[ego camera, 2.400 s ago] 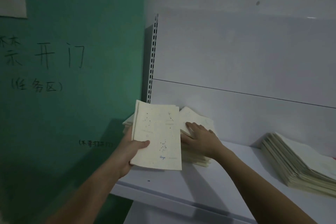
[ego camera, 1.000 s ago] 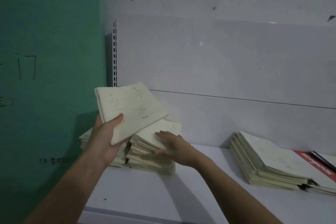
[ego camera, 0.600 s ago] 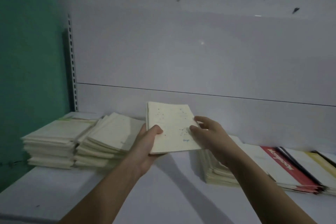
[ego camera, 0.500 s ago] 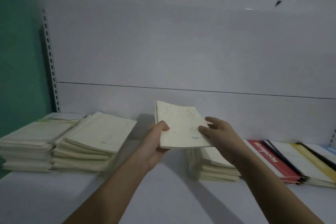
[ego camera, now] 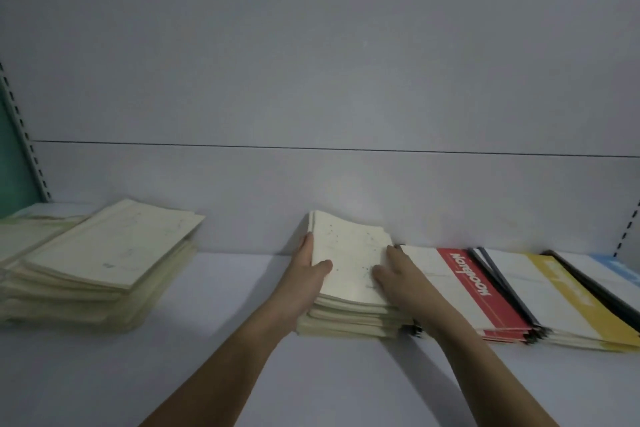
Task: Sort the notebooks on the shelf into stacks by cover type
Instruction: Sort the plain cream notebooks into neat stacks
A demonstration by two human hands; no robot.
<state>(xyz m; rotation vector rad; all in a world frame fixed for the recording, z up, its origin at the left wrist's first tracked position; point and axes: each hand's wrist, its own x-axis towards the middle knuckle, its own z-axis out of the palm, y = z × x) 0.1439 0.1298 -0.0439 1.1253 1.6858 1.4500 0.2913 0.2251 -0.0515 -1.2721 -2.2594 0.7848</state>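
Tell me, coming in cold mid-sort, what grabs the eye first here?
Both hands, the left hand and right hand, press a cream dotted notebook onto the middle stack. Right of it lie a red-banded notebook and a yellow-banded one; another cream stack sits far left.

You face a pale grey back panel with slotted uprights beside a green wall.
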